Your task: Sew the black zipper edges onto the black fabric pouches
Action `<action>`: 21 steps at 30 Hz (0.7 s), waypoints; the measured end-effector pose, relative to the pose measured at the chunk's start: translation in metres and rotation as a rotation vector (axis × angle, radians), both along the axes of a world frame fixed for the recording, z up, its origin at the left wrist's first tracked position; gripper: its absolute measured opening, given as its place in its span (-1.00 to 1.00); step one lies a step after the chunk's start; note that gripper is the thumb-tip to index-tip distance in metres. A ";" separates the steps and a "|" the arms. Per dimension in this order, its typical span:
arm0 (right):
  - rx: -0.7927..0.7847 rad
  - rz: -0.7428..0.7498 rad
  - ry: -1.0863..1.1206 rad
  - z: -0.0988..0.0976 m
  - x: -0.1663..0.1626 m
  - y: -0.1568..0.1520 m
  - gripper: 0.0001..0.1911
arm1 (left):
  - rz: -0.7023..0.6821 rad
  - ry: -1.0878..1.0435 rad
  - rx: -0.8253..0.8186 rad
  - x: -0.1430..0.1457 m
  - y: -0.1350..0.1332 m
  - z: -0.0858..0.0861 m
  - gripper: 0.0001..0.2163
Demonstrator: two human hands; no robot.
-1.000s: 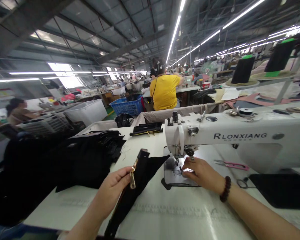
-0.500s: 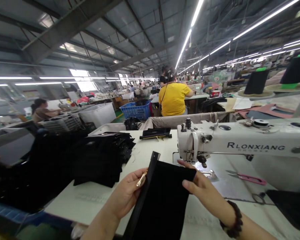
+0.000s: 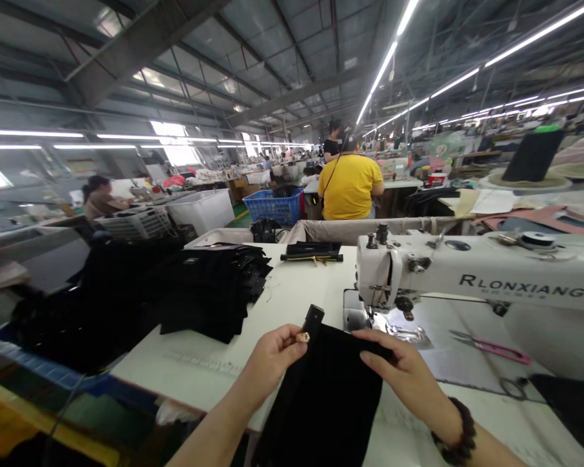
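A black fabric piece [image 3: 331, 395] hangs between my hands at the table's front edge, with a black zipper strip [image 3: 314, 316] along its left side. My left hand [image 3: 275, 357] is closed at that strip, thumb and fingers pinching it at the gold zipper pull [image 3: 302, 337], near the strip's upper end. My right hand [image 3: 406, 366] pinches the upper right corner of the fabric, thumb in front. Just beyond the right hand is the presser foot area of a white sewing machine [image 3: 467, 266]. The fabric's lower end runs out of view.
A stack of black fabric pieces [image 3: 209, 292] lies on the white table [image 3: 194, 373] at left. Black zippered pieces [image 3: 311, 251] lie at its back. Pink-handled snips [image 3: 501, 350] rest on the machine bed. A person in yellow [image 3: 350, 188] sits ahead, facing away.
My left hand and the zipper pull are now closer to the strip's upper end. My right fingers have closed on the fabric's corner. The view has turned slightly left.
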State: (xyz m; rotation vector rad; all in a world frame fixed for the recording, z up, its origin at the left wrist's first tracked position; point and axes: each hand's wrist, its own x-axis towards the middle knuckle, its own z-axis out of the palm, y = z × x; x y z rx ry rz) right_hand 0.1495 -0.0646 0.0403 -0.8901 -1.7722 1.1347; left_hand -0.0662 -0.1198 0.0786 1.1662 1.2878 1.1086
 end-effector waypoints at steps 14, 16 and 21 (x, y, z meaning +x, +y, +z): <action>0.082 0.095 -0.162 -0.003 0.005 0.005 -0.74 | 0.050 0.199 0.006 -0.009 0.009 0.003 -0.76; 0.119 0.086 -0.219 -0.005 0.007 0.007 -0.76 | 0.047 0.223 -0.001 -0.010 0.015 0.004 -0.75; 0.288 0.004 -0.424 -0.007 0.012 0.012 -0.77 | 0.102 0.230 -0.008 -0.011 0.029 0.000 -0.75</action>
